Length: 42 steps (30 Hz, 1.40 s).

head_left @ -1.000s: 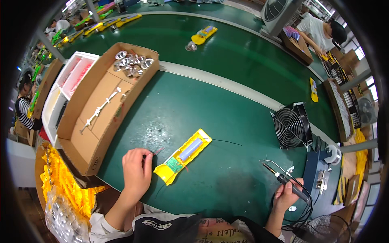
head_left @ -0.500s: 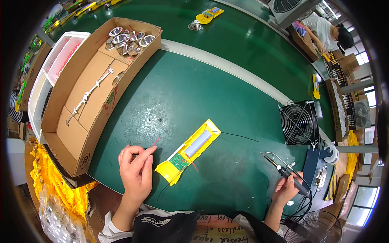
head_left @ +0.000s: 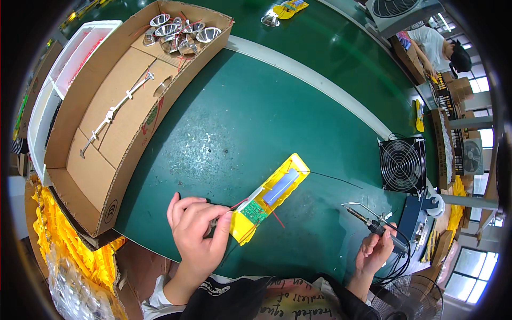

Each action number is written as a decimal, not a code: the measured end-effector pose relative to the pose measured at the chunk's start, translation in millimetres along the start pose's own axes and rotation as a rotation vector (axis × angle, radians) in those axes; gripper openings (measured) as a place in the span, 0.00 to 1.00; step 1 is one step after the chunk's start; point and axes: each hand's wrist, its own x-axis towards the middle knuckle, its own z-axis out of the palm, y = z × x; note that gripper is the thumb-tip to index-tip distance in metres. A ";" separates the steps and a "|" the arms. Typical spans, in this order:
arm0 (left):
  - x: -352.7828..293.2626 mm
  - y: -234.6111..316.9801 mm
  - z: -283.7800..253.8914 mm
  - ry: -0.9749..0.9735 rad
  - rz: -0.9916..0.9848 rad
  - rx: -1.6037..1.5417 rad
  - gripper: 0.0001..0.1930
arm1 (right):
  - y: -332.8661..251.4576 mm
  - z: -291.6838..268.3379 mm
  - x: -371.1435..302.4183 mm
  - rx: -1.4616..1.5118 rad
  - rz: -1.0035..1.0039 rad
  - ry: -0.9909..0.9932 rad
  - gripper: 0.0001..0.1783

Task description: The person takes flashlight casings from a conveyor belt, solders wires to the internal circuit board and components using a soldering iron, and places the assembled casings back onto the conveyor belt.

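A yellow plastic housing (head_left: 300,160) lies slantwise on the green bench. In it sit a blue cylindrical battery (head_left: 281,186) and, at the nearer end, a small green circuit board (head_left: 253,212). Red and black wires trail out of it. My left hand (head_left: 198,229) is at the housing's near left edge, thumb and forefinger pinching a thin red wire (head_left: 239,204) whose tip points at the board. Off to the right, my right hand (head_left: 375,249) grips a soldering iron (head_left: 377,228) with a curved metal tube along it; its tip points left, apart from the housing.
A cardboard box (head_left: 125,58) at the left holds several reflector cups (head_left: 169,30) and a white rod. On the right stand a black fan (head_left: 402,164) and a dark blue station (head_left: 417,213) with cables. Across the belt, a person (head_left: 429,45) works.
My left hand has moved right with the red wire, up to the circuit board. My right hand still holds the soldering iron at the right. The whole view has shifted slightly.
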 end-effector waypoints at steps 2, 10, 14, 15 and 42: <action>0.2 1.4 0.8 -0.021 0.029 0.025 0.04 | -1.2 3.2 -3.6 0.023 0.016 -0.042 0.05; -7.8 -0.4 0.0 -0.075 -0.001 0.006 0.05 | -1.2 51.9 -34.2 -0.031 -0.028 0.005 0.09; -9.8 -1.5 -2.5 -0.073 -0.002 -0.035 0.05 | 1.5 68.7 -41.9 -0.052 -0.031 -0.046 0.11; -10.8 -2.9 -1.8 -0.082 0.008 -0.054 0.05 | 1.9 70.1 -42.4 -0.060 -0.032 -0.065 0.12; -22.4 5.1 -0.3 -0.043 0.011 -0.154 0.04 | -22.4 117.6 41.0 -0.226 0.027 -0.524 0.13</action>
